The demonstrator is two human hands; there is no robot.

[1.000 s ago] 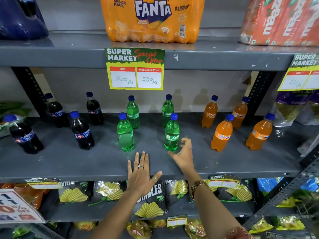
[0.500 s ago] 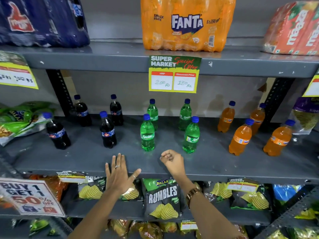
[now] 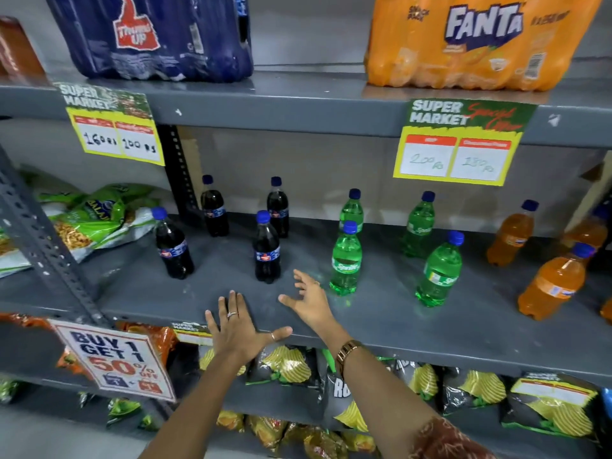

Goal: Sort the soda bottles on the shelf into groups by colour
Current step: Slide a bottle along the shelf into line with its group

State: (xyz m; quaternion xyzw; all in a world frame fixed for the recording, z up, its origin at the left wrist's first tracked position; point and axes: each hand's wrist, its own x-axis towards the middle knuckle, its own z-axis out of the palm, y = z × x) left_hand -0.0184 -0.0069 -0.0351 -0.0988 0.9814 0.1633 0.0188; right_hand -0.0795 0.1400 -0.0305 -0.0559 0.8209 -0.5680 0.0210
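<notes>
Change: half a second ago the right hand [image 3: 309, 301] was a closed fist at the shelf [image 3: 397, 313] edge near the green bottles; now it is spread and reaching left toward the front cola bottle [image 3: 266, 250]. The view has swung left as well.
Meaning: judged from this, attention has passed from the green group to the dark one, probably to tidy its spacing.
Left hand [image 3: 236, 329]: flat on the shelf edge, fingers [image 3: 231, 303] released, holding nothing.
Right hand: fingers splayed, empty, just short of the cola bottle, not touching it.
Cola bottles: four, on the left, in two loose rows; the far-left one [image 3: 174, 245] leans.
Green bottles [image 3: 346, 260]: four, in the middle, two behind and two in front.
Orange bottles [image 3: 549, 283]: three clear on the right, with a sliver of a fourth at the frame edge.
Task state: colours already stand in separate groups, none mixed; what remains looks like straightening only.
Elsewhere: multipacks [image 3: 477, 41] above, snack bags [image 3: 288, 364] below.
</notes>
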